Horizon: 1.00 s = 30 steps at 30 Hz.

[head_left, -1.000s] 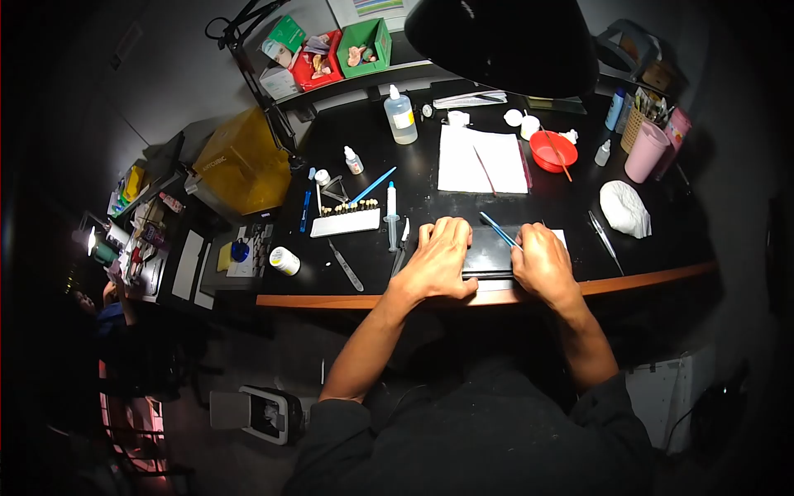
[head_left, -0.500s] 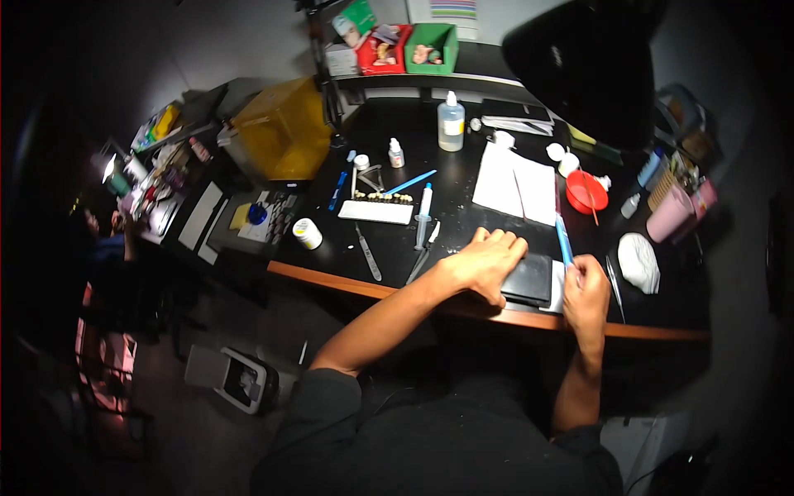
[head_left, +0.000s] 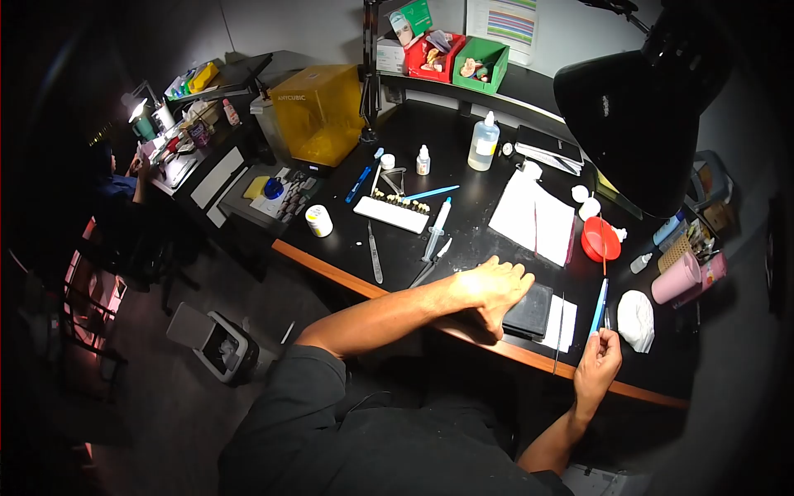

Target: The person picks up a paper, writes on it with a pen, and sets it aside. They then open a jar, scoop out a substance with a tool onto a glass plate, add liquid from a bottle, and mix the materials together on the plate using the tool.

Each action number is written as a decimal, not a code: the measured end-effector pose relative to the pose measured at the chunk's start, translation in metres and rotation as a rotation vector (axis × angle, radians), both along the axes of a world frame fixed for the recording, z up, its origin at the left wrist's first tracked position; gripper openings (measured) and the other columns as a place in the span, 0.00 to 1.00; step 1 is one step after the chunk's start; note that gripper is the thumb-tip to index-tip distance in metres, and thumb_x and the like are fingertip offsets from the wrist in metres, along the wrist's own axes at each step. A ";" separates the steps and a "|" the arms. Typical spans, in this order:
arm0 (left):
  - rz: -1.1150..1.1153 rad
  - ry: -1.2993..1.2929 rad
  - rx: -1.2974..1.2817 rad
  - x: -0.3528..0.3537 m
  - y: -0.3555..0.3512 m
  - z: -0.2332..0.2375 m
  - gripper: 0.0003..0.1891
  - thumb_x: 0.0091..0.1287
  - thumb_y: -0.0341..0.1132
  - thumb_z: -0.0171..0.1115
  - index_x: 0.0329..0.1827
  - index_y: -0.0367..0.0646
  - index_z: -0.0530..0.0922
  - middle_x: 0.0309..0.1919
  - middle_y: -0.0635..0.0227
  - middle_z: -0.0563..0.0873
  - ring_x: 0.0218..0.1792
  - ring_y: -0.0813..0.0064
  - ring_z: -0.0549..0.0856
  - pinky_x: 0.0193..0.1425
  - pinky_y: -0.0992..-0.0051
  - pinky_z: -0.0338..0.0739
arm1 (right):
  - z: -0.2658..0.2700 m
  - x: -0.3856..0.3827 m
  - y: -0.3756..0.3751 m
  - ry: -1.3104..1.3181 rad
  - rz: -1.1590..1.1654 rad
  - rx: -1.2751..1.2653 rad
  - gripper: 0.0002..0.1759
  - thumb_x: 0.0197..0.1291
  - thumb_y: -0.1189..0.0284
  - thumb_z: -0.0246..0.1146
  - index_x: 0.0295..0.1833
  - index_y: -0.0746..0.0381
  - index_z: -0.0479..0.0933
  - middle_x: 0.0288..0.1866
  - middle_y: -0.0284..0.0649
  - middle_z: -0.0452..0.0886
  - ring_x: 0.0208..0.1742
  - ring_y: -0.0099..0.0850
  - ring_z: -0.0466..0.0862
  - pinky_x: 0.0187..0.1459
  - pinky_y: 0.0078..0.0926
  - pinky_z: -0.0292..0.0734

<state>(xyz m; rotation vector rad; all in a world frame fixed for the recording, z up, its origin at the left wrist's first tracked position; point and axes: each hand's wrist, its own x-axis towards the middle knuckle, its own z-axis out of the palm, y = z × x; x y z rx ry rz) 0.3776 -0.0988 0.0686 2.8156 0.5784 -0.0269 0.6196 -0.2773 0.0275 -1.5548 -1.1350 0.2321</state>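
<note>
My left hand (head_left: 496, 291) lies over the left end of a flat black case (head_left: 530, 311) at the table's front edge, thumb at the near side and fingers across the top. My right hand (head_left: 597, 364) pinches a slim blue-handled tool (head_left: 600, 307), its tip pointing up toward the red bowl (head_left: 594, 240). A thin brown stick (head_left: 605, 258) leans in that bowl and lines up with the tool's tip in this view. Beside the case is a white sheet (head_left: 567, 318) with a thin dark tool (head_left: 560, 331) across it. A crumpled white cloth (head_left: 636, 321) sits right of my right hand.
White paper (head_left: 529, 219) lies beyond the case. To the left are a syringe (head_left: 437, 231), a white tray of small pieces (head_left: 390, 217), a scalpel-like tool (head_left: 375, 255) and a white jar (head_left: 318, 221). A black lamp (head_left: 633, 124) overhangs the right side. A person (head_left: 124, 178) sits far left.
My right hand has moved right with the blue-handled tool, away from the case. The thin dark tool now shows on the white sheet. My left hand stays on the case; the view has turned slightly.
</note>
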 end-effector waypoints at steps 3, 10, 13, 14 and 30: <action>0.052 -0.009 -0.003 -0.006 0.007 0.010 0.55 0.41 0.51 0.86 0.67 0.26 0.68 0.54 0.43 0.81 0.57 0.44 0.85 0.61 0.50 0.80 | -0.002 0.001 -0.002 0.046 0.011 0.005 0.06 0.82 0.77 0.60 0.49 0.69 0.77 0.37 0.25 0.71 0.36 0.13 0.65 0.37 0.16 0.63; 0.318 -0.032 0.060 -0.085 0.075 0.099 0.55 0.45 0.52 0.86 0.69 0.24 0.67 0.58 0.37 0.81 0.59 0.42 0.86 0.65 0.53 0.83 | -0.009 0.007 -0.012 0.099 0.069 0.083 0.03 0.82 0.79 0.58 0.51 0.69 0.74 0.40 0.27 0.68 0.37 0.14 0.64 0.39 0.16 0.63; 0.518 0.017 0.154 -0.128 0.140 0.115 0.54 0.47 0.53 0.84 0.69 0.22 0.69 0.61 0.35 0.83 0.62 0.45 0.86 0.66 0.57 0.83 | -0.012 0.002 -0.012 0.138 0.089 0.102 0.03 0.82 0.79 0.57 0.51 0.69 0.73 0.41 0.28 0.68 0.39 0.15 0.65 0.41 0.16 0.64; 0.593 0.024 0.113 -0.139 0.159 0.120 0.54 0.48 0.53 0.83 0.69 0.21 0.69 0.60 0.35 0.84 0.61 0.46 0.87 0.65 0.59 0.84 | -0.013 0.000 -0.012 0.149 0.094 0.108 0.03 0.82 0.80 0.57 0.51 0.69 0.73 0.42 0.29 0.68 0.39 0.15 0.65 0.41 0.16 0.64; 1.123 0.077 -0.217 -0.162 0.338 0.066 0.49 0.44 0.66 0.72 0.70 0.44 0.85 0.73 0.57 0.84 0.67 0.57 0.85 0.67 0.59 0.79 | -0.002 0.005 0.001 -0.263 0.168 0.103 0.16 0.75 0.77 0.64 0.64 0.74 0.77 0.60 0.49 0.83 0.39 0.30 0.79 0.39 0.26 0.74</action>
